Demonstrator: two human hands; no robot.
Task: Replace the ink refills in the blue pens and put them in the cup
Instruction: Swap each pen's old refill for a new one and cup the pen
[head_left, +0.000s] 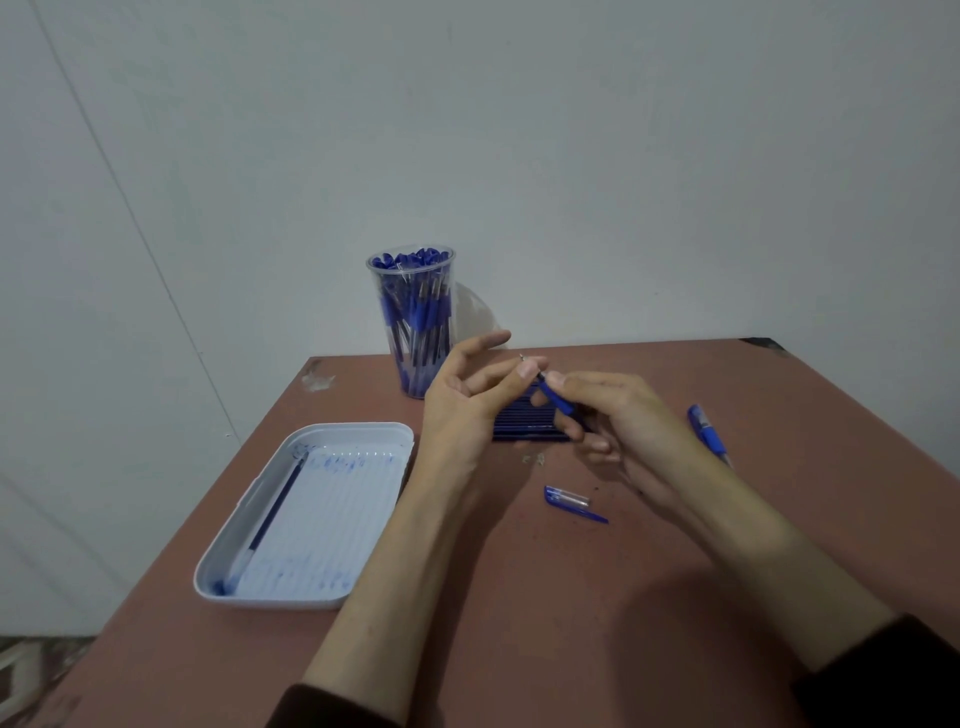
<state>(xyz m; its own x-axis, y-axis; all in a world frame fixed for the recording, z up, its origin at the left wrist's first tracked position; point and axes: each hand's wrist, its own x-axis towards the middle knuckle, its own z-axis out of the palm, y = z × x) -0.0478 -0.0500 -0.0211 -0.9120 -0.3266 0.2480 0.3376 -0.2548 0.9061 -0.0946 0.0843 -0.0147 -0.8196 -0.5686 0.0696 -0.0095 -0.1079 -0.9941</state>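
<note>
- Pale grey wall (571, 156) behind a reddish-brown table (519, 597), as the head view shows it; this is the only view.
- At the table's far edge stands a clear cup (413, 322), packed nearly full with blue pens standing upright.
- Nearer, the right hand (618, 421) has its fingers curled round the blue grip section of a pen (558, 401) and holds it just above the table.
- The left hand (462, 400) pinches that pen's metal tip end between thumb and forefinger, with its other fingers spread loose.
- Beneath both hands lies a stack of refills (519, 426), dark blue and laid side by side.
- A loose cap (569, 501) lies near the wrists, and a second pen (709, 434) lies to the right of the hands.
- A white tray (358, 431) to the left holds a single refill (275, 512) and blue ink smears.
- Step in hand, as I judge it: working at the tip end of one pen, either opening it or closing it over a refill; I cannot tell which.
- Next move likely calls for a steady twist or straight pull along the barrel, then capping the pen and standing it in the crowded cup.
- No brand, label or writing can be read; any print on the pens is too small.
</note>
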